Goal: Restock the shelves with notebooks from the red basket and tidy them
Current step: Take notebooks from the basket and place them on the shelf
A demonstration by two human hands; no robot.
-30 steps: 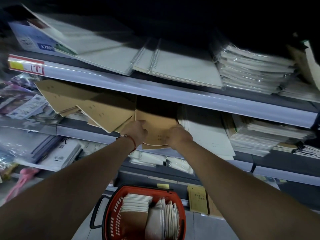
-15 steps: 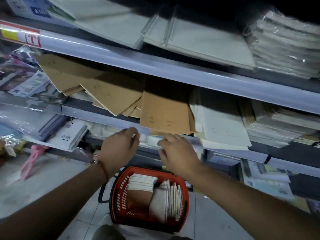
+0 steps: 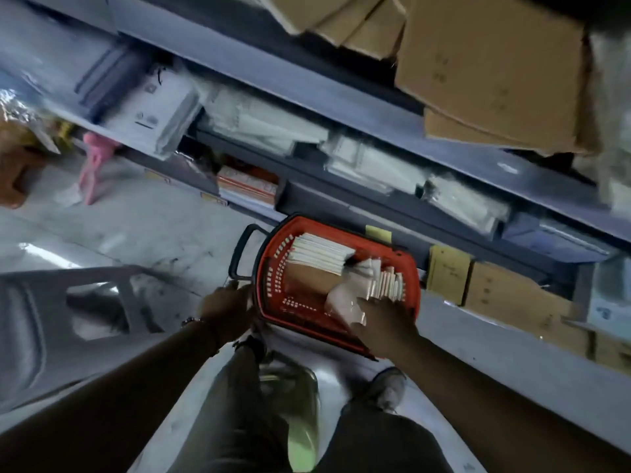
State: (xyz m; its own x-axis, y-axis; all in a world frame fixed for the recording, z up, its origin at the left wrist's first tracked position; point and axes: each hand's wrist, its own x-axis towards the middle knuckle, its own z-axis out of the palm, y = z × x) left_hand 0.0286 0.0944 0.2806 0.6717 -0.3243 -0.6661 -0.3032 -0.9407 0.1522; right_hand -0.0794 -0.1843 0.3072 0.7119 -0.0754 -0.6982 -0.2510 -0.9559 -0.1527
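Nearest the camera, the person's dark-trousered legs and a pale green shoe (image 3: 302,435) stand on the floor just in front of the red basket (image 3: 273,268). The left hand (image 3: 227,312) sits at the basket's near left corner by the black handle (image 3: 239,254); blur hides whether its fingers grasp anything. The right hand (image 3: 386,322) reaches into the basket's near right side, its fingers on plastic-wrapped white notebooks (image 3: 345,302), though a firm grasp cannot be confirmed. Inside the basket, a flat stack of white-edged notebooks (image 3: 319,252) lies at the far left, upright ones (image 3: 387,285) at the right. Behind the basket, shelves (image 3: 392,121) carry wrapped white packs, and above them brown kraft notebooks (image 3: 488,70) overhang the shelf edge.
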